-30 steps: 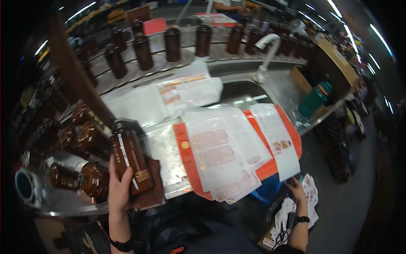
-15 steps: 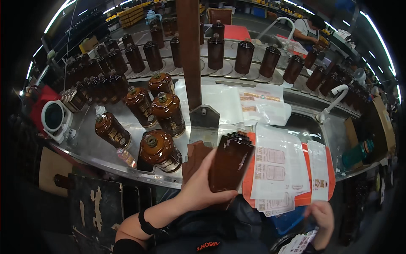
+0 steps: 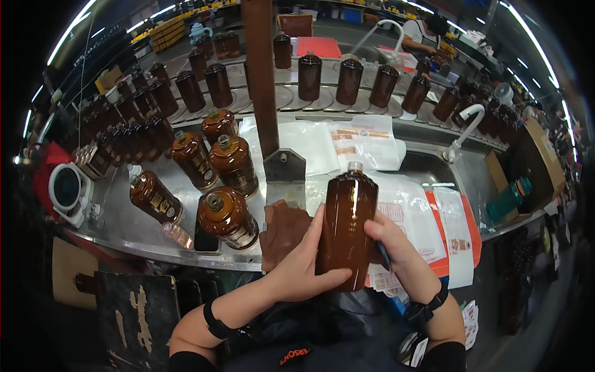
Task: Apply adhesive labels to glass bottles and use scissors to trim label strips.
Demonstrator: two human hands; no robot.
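One brown bottle (image 3: 348, 223) in work, off the bench in front of me, neck up, slightly tilted. Face toward me is bare glass, no print visible; far side hidden, so can't confirm its state. Group of printed bottles (image 3: 229, 223) on the steel counter at left looks further along, my read. Row of brown bottles (image 3: 350, 84) on the discs at the back shows no print I can make out, so I'd count those as still left. White printed sheets (image 3: 406, 217) lie right of the bottle, partly over orange backing (image 3: 469, 214), so stock remains. Left hand (image 3: 305, 268) is closed round the bottle's lower left: thumb across the front near the base, fingers up the left side. Bottle sits between my hands. Right hand (image 3: 401, 248) is at its right edge, thumb overlapping the glass; fingers hidden, can't tell how they're closed. Dark flat thing (image 3: 383, 258) shows just under that thumb, kind unclear. Brown cloth (image 3: 284, 234) sits left of the bottle.
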